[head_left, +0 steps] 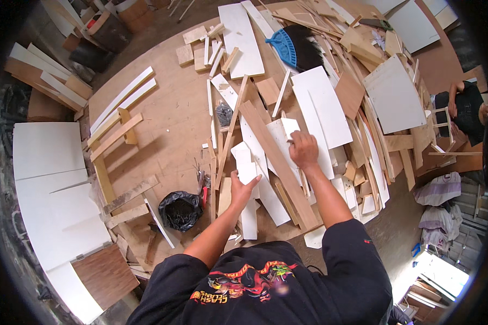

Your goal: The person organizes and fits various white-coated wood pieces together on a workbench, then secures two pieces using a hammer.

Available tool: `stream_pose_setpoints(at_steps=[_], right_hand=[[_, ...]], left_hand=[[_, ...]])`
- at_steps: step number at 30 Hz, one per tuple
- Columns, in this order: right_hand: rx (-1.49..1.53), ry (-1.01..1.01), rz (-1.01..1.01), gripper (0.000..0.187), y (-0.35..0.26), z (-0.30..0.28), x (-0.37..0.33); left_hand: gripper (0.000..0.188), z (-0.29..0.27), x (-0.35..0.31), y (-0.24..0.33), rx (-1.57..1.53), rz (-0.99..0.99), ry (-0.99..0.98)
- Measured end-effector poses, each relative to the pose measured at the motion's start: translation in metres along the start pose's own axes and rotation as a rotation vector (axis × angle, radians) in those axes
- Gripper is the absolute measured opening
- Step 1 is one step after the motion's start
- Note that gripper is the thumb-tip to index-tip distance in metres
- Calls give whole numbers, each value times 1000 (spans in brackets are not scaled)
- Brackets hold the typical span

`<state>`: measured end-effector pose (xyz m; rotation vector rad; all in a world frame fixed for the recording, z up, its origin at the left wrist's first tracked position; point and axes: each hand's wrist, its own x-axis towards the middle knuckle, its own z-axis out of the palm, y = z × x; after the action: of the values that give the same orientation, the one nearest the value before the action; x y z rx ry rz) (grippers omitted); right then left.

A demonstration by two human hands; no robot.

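Over the pile of wood my left hand (241, 188) is closed on a small white board piece (247, 169), thumb along its near edge. My right hand (304, 148) grips another small white wooden block (290, 127), knuckles up, a little farther out and to the right. Between the two hands a long brown plank (272, 154) lies slantwise. A thin wooden strip (233, 122) rises past the left hand. Beyond the right hand rests a white panel (321, 108). My fingers partly hide both held pieces.
A black bag of small dark pieces (180, 210) sits near my left forearm, with red-handled pliers (204, 194) beside it. A blue brush (283, 47) lies at the far side, and a handsaw (376, 24) at far right. Another person (463, 111) sits at right.
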<state>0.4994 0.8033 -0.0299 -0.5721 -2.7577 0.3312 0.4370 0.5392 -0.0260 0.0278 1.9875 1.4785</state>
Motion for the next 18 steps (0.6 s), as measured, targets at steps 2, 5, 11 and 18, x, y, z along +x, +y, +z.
stream_pose_setpoints(at_steps=[2,5,11,18], right_hand=[[71,-13,-15,31,-6,-3,-9],[33,100,107,40,-13,-16,-12],[-212,173,515,57,31,-9,-29],[186,13,604,31,12,-19,-23]], left_hand=[[81,3,1,6,36,59,33],[83,1,5,8,48,49,55],[85,16,19,2,166,77,62],[89,41,21,27,496,224,74]])
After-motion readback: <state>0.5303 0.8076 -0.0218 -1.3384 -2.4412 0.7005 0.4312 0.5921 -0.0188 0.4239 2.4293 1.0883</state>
